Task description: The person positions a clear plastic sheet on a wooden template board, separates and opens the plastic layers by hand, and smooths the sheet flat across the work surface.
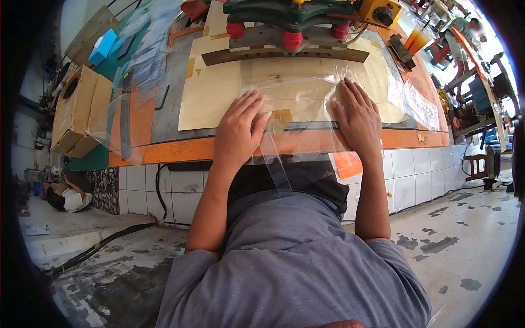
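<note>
A clear plastic sheet [303, 101] lies over the tan board [210, 82] and hangs past the table's front edge. My left hand [240, 124] lies on the sheet's left side, palm down, fingers stretched and thumb apart. On its right side rests my right hand [358, 117], fingers extended over the plastic. The sheet is wrinkled and shiny beside my right fingertips. Just beyond both hands, a long metal bar [284, 54] sits under the green machine [290, 13] with red knobs.
The orange table edge [191, 147] runs in front of my body. Plastic sheets [147, 65] and a cardboard box [82, 109] are at the left. More plastic [421, 106] lies right, near a yellow control box [380, 12]. Other people are at far left and upper right.
</note>
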A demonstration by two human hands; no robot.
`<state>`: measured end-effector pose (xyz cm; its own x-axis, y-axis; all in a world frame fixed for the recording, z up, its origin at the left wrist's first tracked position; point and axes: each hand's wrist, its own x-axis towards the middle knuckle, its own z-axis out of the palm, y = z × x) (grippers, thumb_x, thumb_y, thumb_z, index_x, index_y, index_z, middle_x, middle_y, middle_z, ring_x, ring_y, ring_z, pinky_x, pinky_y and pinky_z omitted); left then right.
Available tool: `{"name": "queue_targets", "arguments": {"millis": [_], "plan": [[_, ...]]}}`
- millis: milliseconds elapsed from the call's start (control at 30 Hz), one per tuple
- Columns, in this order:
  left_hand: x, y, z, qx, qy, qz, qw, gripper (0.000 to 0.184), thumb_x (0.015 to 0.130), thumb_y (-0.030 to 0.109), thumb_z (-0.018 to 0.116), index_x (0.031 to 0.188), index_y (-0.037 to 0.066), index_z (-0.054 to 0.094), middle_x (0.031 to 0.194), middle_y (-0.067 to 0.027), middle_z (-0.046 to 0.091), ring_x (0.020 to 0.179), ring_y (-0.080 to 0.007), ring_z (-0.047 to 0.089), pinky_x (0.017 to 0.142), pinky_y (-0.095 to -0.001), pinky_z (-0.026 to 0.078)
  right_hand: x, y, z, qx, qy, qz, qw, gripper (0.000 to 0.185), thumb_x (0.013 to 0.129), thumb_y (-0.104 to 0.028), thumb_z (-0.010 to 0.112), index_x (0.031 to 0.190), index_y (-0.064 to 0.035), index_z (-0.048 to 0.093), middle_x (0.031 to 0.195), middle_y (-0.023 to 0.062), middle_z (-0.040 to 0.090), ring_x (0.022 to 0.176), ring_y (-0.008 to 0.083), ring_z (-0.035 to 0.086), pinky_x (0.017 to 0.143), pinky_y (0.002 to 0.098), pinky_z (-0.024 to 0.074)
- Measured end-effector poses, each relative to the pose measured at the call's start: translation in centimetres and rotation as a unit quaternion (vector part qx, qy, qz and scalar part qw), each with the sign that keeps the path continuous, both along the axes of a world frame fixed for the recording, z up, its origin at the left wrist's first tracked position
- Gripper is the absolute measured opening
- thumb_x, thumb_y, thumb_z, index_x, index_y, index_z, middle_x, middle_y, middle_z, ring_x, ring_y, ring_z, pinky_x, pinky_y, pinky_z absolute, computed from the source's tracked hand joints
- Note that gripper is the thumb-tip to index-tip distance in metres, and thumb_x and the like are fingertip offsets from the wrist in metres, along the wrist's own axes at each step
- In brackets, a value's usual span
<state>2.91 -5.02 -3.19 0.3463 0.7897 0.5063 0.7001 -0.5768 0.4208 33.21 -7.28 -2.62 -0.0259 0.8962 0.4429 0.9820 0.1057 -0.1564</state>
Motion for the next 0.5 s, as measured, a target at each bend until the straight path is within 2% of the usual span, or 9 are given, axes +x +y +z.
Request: {"name": "queue_targets", "arguments": {"millis": [367, 433, 467, 500], "plan": [[0.0, 0.0, -0.1, 0.005, 0.005, -0.002, 1.0, 0.039, 0.102, 0.019, 0.07, 0.134, -0.002, 0.07, 0.144, -0.019, 0.068, 0.14, -0.0361, 0.06, 0.117, -0.0452, 0.048, 0.0, 0.0, -0.1, 0.0, -0.002, 0.001, 1.0, 0.06, 0.109, -0.049, 0.053, 0.15, -0.0071, 0.06, 0.159, 0.0095, 0.057, 0.15, 0.0287, 0.049, 0.121, 0.0441, 0.0386], [0.1, -0.7, 0.3, 0.035, -0.075, -0.009, 0.997, 0.034, 0.101, 0.017, 0.071, 0.13, -0.002, 0.072, 0.134, -0.0178, 0.073, 0.128, -0.0339, 0.068, 0.108, -0.0423, 0.054, 0.0, 0.0, 0.1, 0.0, 0.002, 0.003, 1.0, 0.06, 0.109, -0.049, 0.053, 0.15, -0.0071, 0.06, 0.16, 0.0096, 0.057, 0.15, 0.0287, 0.049, 0.121, 0.0441, 0.0387], [0.1, -1.4, 0.7, 0.035, -0.074, -0.011, 0.997, 0.034, 0.101, 0.017, 0.071, 0.13, -0.002, 0.072, 0.134, -0.0178, 0.073, 0.128, -0.0339, 0.068, 0.108, -0.0423, 0.054, -0.1, -0.1, 0.2, -0.001, 0.005, 0.003, 1.0, 0.06, 0.109, -0.049, 0.053, 0.15, -0.007, 0.06, 0.16, 0.0097, 0.057, 0.15, 0.0287, 0.049, 0.121, 0.044, 0.0388], [0.0, -2.4, 1.3, 0.078, -0.121, -0.044, 0.989, 0.027, 0.099, 0.015, 0.073, 0.121, -0.002, 0.075, 0.121, -0.0159, 0.075, 0.114, -0.032, 0.071, 0.098, -0.04, 0.056, 0.0, 0.0, 0.2, -0.001, 0.007, 0.0, 1.0, 0.06, 0.109, -0.049, 0.053, 0.15, -0.007, 0.06, 0.16, 0.0097, 0.057, 0.15, 0.0287, 0.049, 0.121, 0.044, 0.0388]]}}
